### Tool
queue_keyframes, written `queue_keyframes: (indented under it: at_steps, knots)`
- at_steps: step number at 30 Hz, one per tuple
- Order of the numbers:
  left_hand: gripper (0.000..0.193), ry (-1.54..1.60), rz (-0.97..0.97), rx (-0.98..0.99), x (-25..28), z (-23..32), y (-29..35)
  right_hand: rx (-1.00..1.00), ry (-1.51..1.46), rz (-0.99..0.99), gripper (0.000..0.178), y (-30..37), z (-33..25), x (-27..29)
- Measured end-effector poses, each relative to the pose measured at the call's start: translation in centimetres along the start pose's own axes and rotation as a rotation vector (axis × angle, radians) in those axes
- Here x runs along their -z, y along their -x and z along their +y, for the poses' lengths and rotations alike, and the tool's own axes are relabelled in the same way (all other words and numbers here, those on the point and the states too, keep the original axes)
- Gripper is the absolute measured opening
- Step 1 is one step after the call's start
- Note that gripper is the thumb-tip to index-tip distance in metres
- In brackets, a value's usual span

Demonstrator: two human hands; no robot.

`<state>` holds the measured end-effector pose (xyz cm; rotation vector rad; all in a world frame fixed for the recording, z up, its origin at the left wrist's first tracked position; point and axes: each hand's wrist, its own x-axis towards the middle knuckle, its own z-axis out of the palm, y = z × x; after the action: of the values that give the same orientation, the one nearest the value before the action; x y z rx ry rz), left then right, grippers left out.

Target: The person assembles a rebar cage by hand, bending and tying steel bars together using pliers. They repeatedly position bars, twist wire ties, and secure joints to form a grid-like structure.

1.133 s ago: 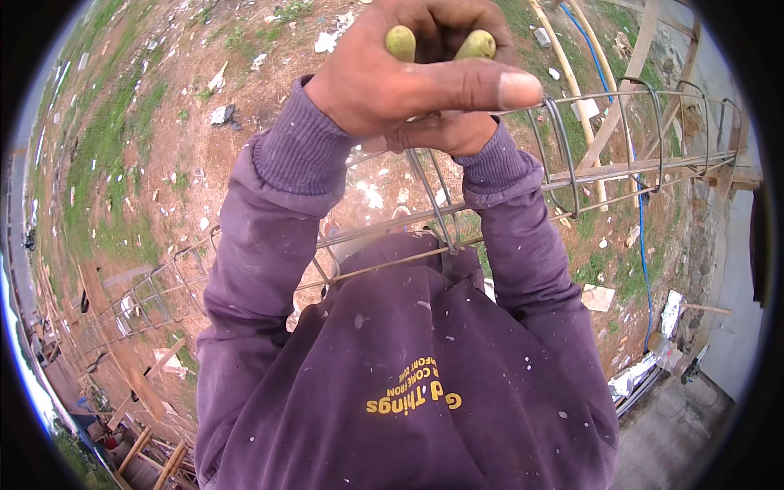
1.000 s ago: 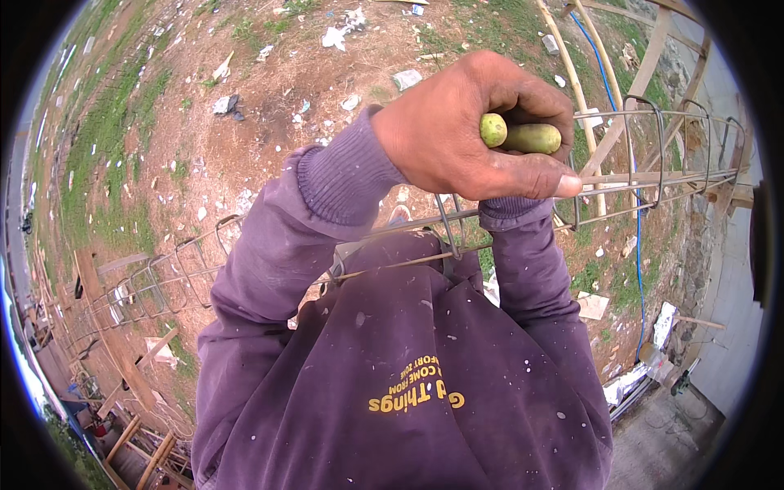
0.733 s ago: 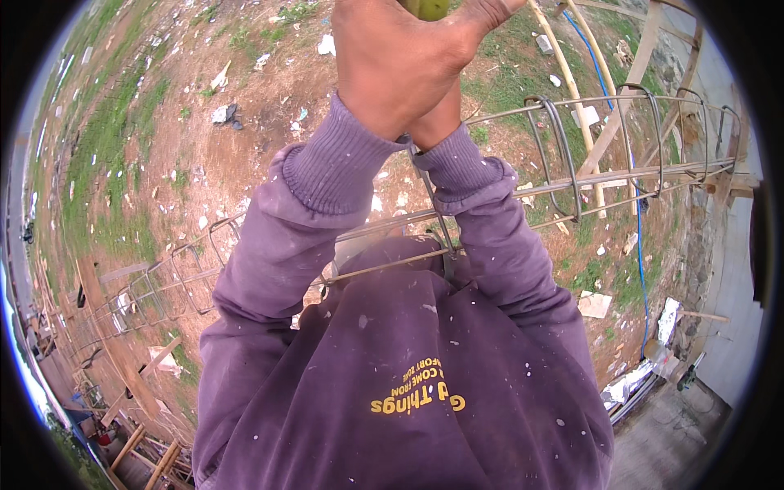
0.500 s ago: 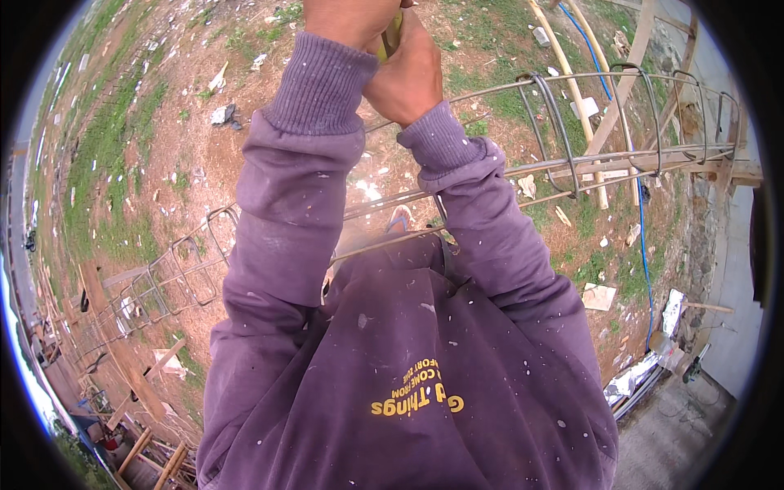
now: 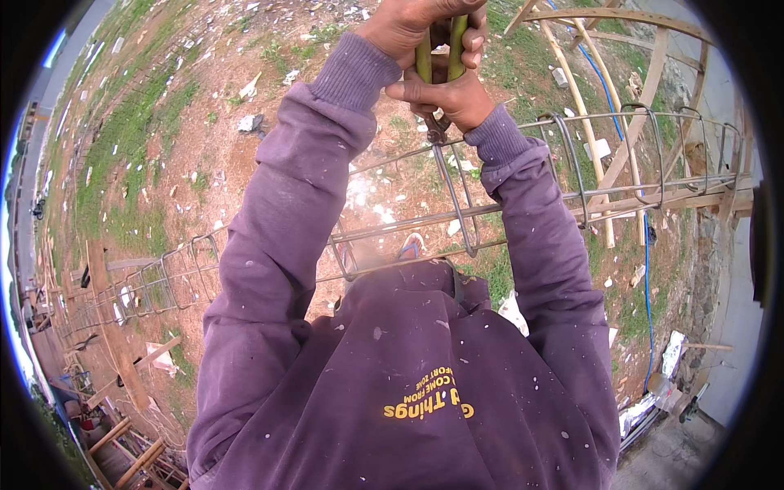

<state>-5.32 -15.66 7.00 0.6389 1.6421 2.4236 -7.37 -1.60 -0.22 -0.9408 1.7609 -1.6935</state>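
Note:
A pair of pincers with green handles is upright at the top middle, held in both my hands. My left hand is closed round the upper part of the handles, partly cut off by the picture's edge. My right hand grips lower down, close to the jaws, its thumb pointing left. The dark jaws meet the top bar of a long steel rebar cage at the corner of a stirrup. Whether tie wire is between the jaws is too small to tell.
The cage crosses from left to right before my body, with wooden props at its right end and a plank at its left. A blue hose runs down the right side. My sandalled foot shows below the cage on littered ground.
Both hands and the pincers have shifted right and lower in the picture, bringing the jaws and a stirrup into sight. The cage also appears lower as the view has tilted.

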Motion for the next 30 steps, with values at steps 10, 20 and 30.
queue_keyframes:
  at_steps: [10,20,30]
  knots:
    - [0.032,-0.436,0.769,-0.530,-12.2,-3.4,6.5,0.453,0.418,0.802,0.035,2.3,1.7,-8.1]
    - [0.043,-0.155,-0.197,-0.039,-1.2,0.8,0.6,-0.042,-0.112,-0.110,0.035,2.3,-0.7,0.9]
    - [0.047,-0.465,0.856,-0.245,-8.9,-1.5,1.9,0.219,0.526,0.810,0.053,0.9,4.6,-6.3]
